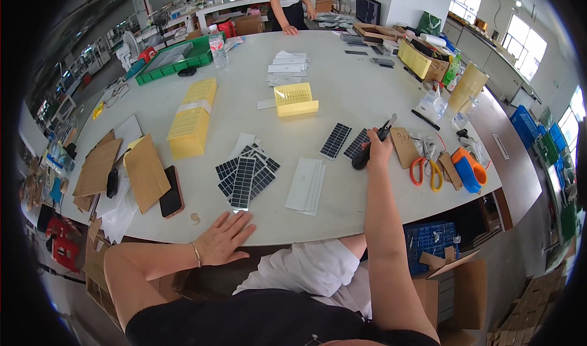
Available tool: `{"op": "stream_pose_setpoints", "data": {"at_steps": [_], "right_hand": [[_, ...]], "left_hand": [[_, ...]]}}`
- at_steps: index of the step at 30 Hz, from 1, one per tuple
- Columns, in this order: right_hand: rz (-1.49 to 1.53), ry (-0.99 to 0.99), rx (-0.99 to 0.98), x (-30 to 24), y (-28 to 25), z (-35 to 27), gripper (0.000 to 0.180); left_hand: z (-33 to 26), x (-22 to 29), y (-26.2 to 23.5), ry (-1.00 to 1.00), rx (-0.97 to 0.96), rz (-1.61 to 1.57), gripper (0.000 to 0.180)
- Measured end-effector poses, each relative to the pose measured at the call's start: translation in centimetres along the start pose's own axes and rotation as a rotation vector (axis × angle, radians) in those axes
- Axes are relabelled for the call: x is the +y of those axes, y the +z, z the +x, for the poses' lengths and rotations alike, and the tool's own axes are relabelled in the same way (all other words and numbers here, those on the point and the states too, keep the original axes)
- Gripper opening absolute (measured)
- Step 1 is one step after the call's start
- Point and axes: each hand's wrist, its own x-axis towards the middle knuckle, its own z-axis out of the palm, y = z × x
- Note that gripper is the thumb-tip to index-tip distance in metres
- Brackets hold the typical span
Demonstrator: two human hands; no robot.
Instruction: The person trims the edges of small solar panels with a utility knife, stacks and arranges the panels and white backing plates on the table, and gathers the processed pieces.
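Meanwhile, the right hand point(380, 151) grips a black cutter point(361, 159), the left hand point(225, 239) spread.

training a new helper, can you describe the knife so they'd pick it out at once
On the pale table, find the right hand, left of the scissors with red and yellow handle loops. The knife is in its grip, slanting away. Unlike the scissors, it is slim, mostly black and held.
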Motion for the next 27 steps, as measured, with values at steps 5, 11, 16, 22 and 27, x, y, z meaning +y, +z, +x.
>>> {"op": "stream_pose_setpoints", "data": {"at_steps": [5,11,16,22,27], "right_hand": [[-0.025,-0.011,-0.01,0.2,0.0,0.2,0.029],[-0.03,0.0,0.003,0.1,0.3,-0.4,0.03],[-0.046,-0.027,0.003,0.0,0.3,-0.3,0.029],[-0.055,-0.063,-0.001,0.4,0.1,0.2,0.027],[-0.05,-0.064,0.003,0.2,0.5,-0.2,0.028]], "left_hand": [[0.1,-0.2,0.3,0.009,0.015,0.006,0.065],[-0.8,-0.2,1.7,0.047,0.133,0.004,0.059],[-0.5,0.0,1.5,0.032,0.093,0.095,0.062],[-0.2,0.2,1.1,-0.007,0.037,0.081,0.06],[-0.5,0.4,1.2,-0.02,0.044,0.076,0.06]]}}
